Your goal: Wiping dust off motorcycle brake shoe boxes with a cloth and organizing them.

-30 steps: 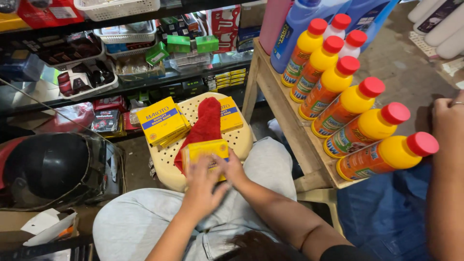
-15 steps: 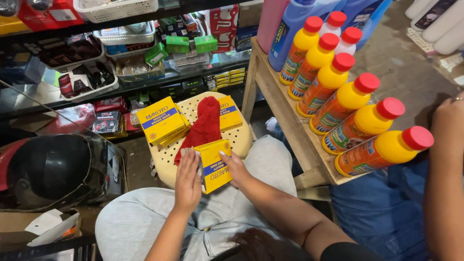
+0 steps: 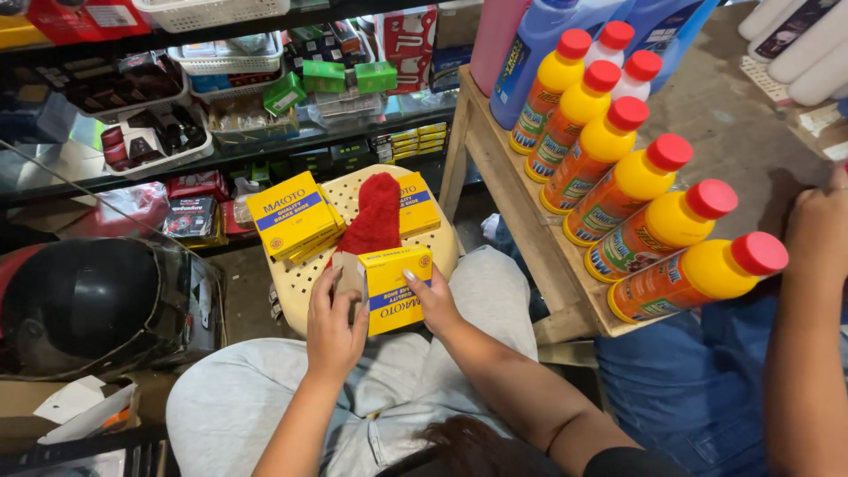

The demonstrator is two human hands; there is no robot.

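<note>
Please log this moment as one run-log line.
left hand: opening flap of yellow box | right hand: steadying box | under: cream stool | beside: red cloth

The single head-worn camera is looking steeply down, close over the lap, facing a perforated cream plastic stool (image 3: 305, 283) and dark cluttered shelves (image 3: 265, 150).

the red cloth (image 3: 373, 215) hides part of a yellow box (image 3: 417, 203) behind it. the blue bottles (image 3: 565, 26) are cut off at the top edge. the small things on the shelves (image 3: 265, 97) are too tiny to tell.
</note>
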